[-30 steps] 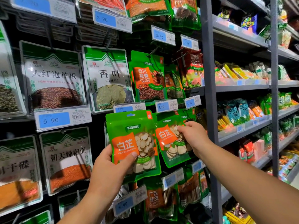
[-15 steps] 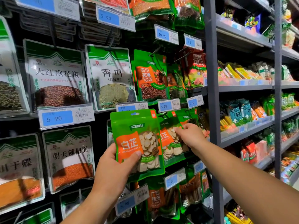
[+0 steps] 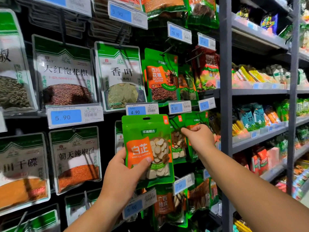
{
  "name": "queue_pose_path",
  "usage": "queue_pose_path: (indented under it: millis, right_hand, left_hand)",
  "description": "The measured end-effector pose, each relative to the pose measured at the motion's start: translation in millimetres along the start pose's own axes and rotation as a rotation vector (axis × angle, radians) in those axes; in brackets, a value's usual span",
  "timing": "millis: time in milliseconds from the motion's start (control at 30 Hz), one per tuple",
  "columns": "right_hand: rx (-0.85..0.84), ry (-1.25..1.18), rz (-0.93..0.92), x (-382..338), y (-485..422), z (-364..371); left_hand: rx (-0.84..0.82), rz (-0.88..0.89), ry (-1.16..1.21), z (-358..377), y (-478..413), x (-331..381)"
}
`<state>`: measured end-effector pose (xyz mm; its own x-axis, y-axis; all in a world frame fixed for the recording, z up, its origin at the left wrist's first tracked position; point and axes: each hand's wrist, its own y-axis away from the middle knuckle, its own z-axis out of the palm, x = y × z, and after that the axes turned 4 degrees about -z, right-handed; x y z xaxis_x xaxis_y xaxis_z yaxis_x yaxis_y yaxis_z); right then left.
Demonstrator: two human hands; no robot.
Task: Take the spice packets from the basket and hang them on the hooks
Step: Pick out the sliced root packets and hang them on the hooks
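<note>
Higher now than a moment ago, the person's right hand point(image 3: 199, 138) has climbed from the middle of a green angelica-slice packet point(image 3: 178, 144) to its top edge. Its fingers point(image 3: 187, 131) pinch the packet just below the 5.50 price tag point(image 3: 179, 107); whether the hole sits on a hook cannot be made out. The left hand point(image 3: 122, 174) grips a matching packet point(image 3: 147, 148) by its lower half, thumb across the front, upright beneath the 4.90 price tag point(image 3: 142, 110). By the look of it, one packet is going up and one waits. With the basket out of sight, the remainder is unknown.
</note>
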<state>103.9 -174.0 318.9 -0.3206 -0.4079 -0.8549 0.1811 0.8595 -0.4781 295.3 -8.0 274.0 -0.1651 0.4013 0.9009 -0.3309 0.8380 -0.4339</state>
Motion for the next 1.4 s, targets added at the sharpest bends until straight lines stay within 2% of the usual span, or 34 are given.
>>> queue_pose_path:
  millis: [167,200,333,500,567,667,1233,1400]
  right_hand:
    - [-0.162,-0.529,-0.007,-8,47,-8]
    - [-0.198,-0.571,-0.044,-9,58,-10]
    - [-0.303,-0.533,-0.142,9,83,-8]
    - [-0.177,-0.541,-0.151,25,78,-8]
    - [-0.163,-0.571,-0.150,27,69,-12]
    - [-0.149,-0.537,-0.185,26,52,-14]
    - [-0.163,-0.384,-0.176,27,1,-7]
    - [-0.212,-0.238,-0.171,30,-9,3]
  left_hand:
    - [-0.023,-0.016,0.007,16,0,-8]
    - [-0.032,-0.024,0.013,22,1,-9]
    - [-0.065,-0.029,-0.007,42,1,-18]
    - [-0.122,0.000,-0.124,55,-9,-26]
    - [-0.157,0.018,-0.121,57,-15,-24]
    - [-0.148,0.074,-0.264,59,-26,-17]
    - [-0.156,0.139,-0.368,71,-73,-16]
    - [-0.130,0.102,-0.426,68,-84,-24]
